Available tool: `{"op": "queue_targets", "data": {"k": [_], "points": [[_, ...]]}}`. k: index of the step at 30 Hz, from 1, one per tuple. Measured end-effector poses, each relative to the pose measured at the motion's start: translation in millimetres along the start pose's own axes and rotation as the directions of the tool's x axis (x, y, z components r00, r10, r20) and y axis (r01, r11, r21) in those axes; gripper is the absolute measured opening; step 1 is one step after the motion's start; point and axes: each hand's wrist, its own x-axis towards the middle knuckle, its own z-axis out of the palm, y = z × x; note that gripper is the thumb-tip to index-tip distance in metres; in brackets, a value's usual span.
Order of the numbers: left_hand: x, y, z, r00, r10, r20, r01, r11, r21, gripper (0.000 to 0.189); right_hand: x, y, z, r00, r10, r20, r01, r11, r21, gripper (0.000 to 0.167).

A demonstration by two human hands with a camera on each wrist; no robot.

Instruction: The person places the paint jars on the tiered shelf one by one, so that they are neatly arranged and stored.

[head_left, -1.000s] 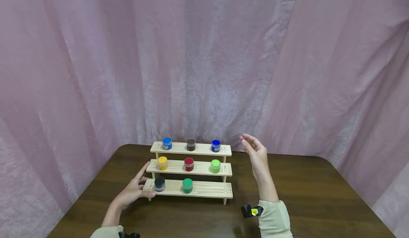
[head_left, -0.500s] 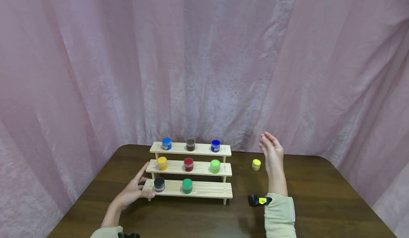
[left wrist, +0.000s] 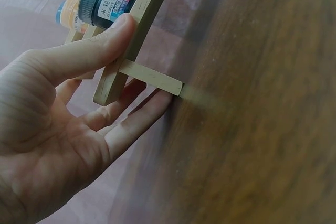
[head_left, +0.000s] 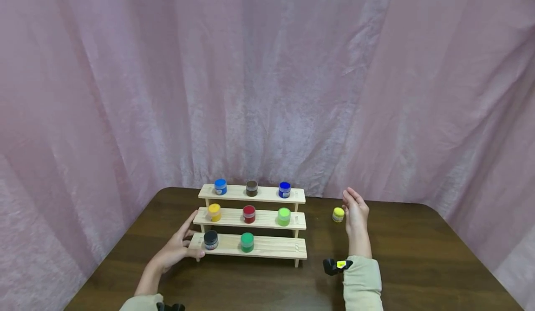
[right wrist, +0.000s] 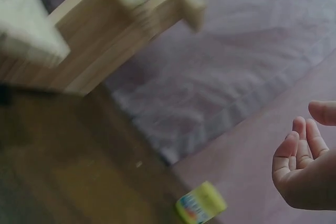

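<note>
A three-tier wooden stand (head_left: 271,246) holds small paint jars in rows. My left hand (head_left: 173,251) grips the left end of its bottom shelf; in the left wrist view the thumb (left wrist: 118,34) lies on the shelf edge beside the black jar (left wrist: 107,1), fingers beyond the end. On the bottom shelf stand the black jar and a green jar (head_left: 247,242). A yellow jar (head_left: 338,215) stands on the table right of the stand. My right hand (head_left: 356,213) hovers just right of that jar, fingers loosely bent, holding nothing; the right wrist view shows the jar apart from it.
The middle shelf carries orange-yellow (head_left: 214,212), red (head_left: 249,214) and light green (head_left: 283,217) jars. Blue (head_left: 220,186), brown (head_left: 251,188) and dark blue (head_left: 284,189) jars stand on the top shelf. A pink curtain (head_left: 267,93) hangs behind the brown table (head_left: 418,255).
My right hand has moved right, away from the stand, then lowered slightly. The yellow jar, earlier hidden behind it, now shows. My left hand keeps its hold on the stand.
</note>
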Motion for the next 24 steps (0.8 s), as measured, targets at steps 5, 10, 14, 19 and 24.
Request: {"op": "queue_targets", "data": {"k": [5,10,14,19,24], "points": [[0.1,1.7,0.5,1.000,-0.009,-0.013,0.009,1.000,0.005,0.122,7.4,17.2,-6.9,0.999,-0.019,-0.035,0.014,0.993,-0.115,0.009],[-0.9,1.9,0.6,1.000,-0.003,0.001,0.003,1.000,-0.005,0.122,11.6,28.0,-18.8,0.997,-0.045,-0.068,0.028,0.972,-0.233,0.029],[-1.8,1.6,-0.1,1.000,-0.003,-0.005,0.003,1.000,-0.004,0.122,16.4,37.1,-28.2,0.999,-0.023,-0.042,0.008,0.947,-0.320,0.052],[-1.7,1.6,-1.0,1.000,-0.001,-0.003,0.001,1.000,0.005,0.122,22.2,51.9,-36.9,1.000,0.004,0.017,0.003,0.925,-0.380,0.059],[-1.1,2.7,-0.2,1.000,0.002,-0.004,-0.002,1.000,0.008,0.122,24.3,59.1,-40.7,0.996,0.027,0.080,0.010,0.905,-0.425,0.063]]}}
